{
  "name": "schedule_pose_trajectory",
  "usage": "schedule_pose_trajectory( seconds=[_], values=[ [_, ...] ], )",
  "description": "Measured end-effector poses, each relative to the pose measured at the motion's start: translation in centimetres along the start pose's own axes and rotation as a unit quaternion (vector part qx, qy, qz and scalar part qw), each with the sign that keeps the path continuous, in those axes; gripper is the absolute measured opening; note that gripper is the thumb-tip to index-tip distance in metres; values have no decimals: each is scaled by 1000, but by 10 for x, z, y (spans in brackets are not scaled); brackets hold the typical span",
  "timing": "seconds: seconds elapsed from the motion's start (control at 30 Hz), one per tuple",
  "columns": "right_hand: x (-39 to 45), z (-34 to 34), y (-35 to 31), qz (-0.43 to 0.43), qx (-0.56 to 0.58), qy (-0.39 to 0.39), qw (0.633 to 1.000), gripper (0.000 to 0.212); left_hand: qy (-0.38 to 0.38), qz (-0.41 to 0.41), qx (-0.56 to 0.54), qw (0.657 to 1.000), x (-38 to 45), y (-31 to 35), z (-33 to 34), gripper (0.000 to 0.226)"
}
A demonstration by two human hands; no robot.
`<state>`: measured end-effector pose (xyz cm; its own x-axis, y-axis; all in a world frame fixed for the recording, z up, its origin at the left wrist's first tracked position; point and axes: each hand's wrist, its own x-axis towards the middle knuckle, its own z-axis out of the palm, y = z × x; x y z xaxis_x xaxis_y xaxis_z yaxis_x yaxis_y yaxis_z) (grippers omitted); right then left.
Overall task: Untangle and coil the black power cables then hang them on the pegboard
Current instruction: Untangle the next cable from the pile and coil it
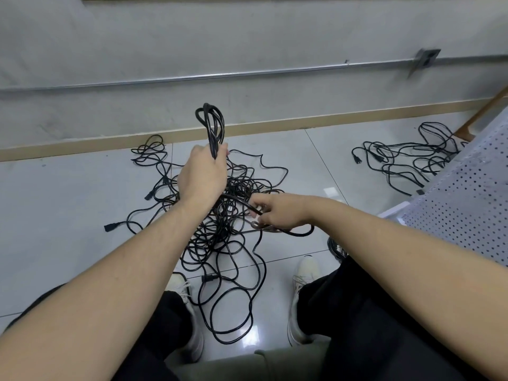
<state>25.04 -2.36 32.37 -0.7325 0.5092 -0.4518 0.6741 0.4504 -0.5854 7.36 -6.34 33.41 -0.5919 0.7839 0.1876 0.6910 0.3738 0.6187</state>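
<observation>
Coil of black power cable: several loops gathered together, held upright above the floor, loops rising past the fist. Left hand has its grip closed around the lower part of the coil, fingers wrapped round the strands. From the fist the strands run down into the tangle.

Right hand: lower and to the right, thumb and fingers pinching a single black cable strand that leads back toward the left fist; a further length trails out under the wrist to the right.

Main tangle of black cables: lies on the floor directly beneath both hands, spreading from near the skirting down to between the person's shoes. Loose plug ends show at its left side, e.g. one connector.

Second heap of black cables: on the floor well apart, toward the right, next to the pegboard.

Pegboard: white perforated panel, tilted, at the right edge of the view.

No readable brand, label or writing on cables or board.

Floor: glossy pale grey tiles with thin dark joints. Tan skirting along the wall foot. Wall grey, with a metal conduit running across to a small junction box. Person wears dark trousers and pale shoes.
</observation>
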Motion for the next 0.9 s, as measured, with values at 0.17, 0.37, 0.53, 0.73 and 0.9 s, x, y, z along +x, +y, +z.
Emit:
schedule_pose_trajectory(
  seconds=[0.17, 0.37, 0.53, 0.73, 0.9],
  values=[
    [-2, 0, 4, 72, -84, -27, 994, 19, -52, 90, 125, 987, -8, 1, 3, 51],
    [-10, -22, 17, 59, -101, 184, 976, 21, -282, 31, 21, 959, -14, -5, 3, 51],
    [-18, -25, 13, 12, -202, 195, 960, 18, -385, 96, 43, 917, -26, 5, 2, 45],
    [-12, -24, 10, 70, -190, 202, 958, 33, -369, 103, 121, 916, -34, 11, -7, 33],
    [-8, -32, 18, 160, 71, 196, 965, 36, -252, 116, 146, 949, -37, 10, -9, 37]
  ],
)
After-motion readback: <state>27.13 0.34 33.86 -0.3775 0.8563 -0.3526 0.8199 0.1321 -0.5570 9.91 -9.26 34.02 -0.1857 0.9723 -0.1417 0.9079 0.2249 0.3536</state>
